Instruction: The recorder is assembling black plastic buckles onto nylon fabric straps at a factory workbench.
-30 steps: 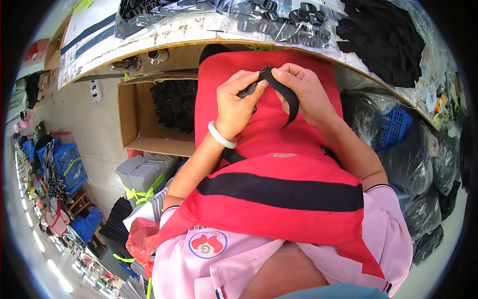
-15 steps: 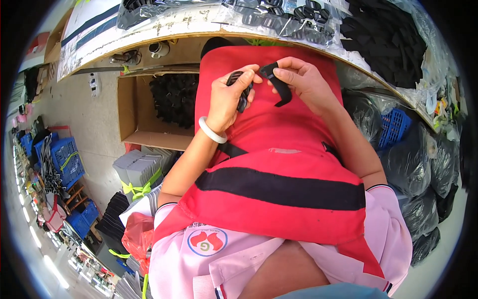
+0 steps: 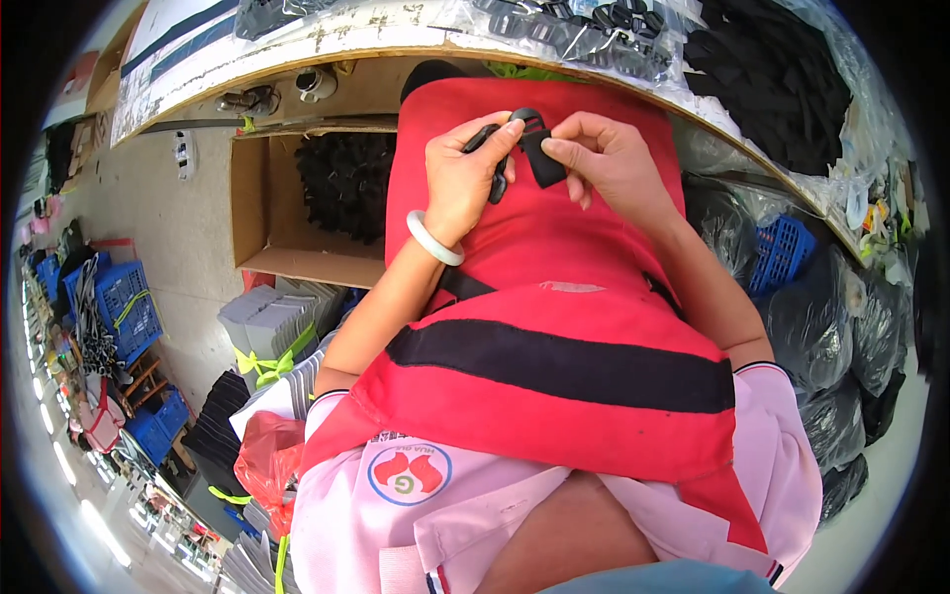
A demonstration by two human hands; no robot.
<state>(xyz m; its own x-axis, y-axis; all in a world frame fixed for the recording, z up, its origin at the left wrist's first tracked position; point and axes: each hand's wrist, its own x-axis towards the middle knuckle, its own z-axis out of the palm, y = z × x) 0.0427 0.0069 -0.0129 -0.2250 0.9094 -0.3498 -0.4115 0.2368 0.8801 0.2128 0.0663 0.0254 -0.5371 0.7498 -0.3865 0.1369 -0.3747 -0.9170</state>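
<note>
Bright, even daylight fills my view, and shadows stay soft. Glare whitens the pale floor at the lower left rim. The fisheye bends the long wooden table edge into an arc, and the corners go black. The centre is sharp; the rim smears.

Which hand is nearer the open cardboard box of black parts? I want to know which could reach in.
Left. The left hand sits just beside the cardboard box; the right hand is farther away, beyond the black buckle.
</note>
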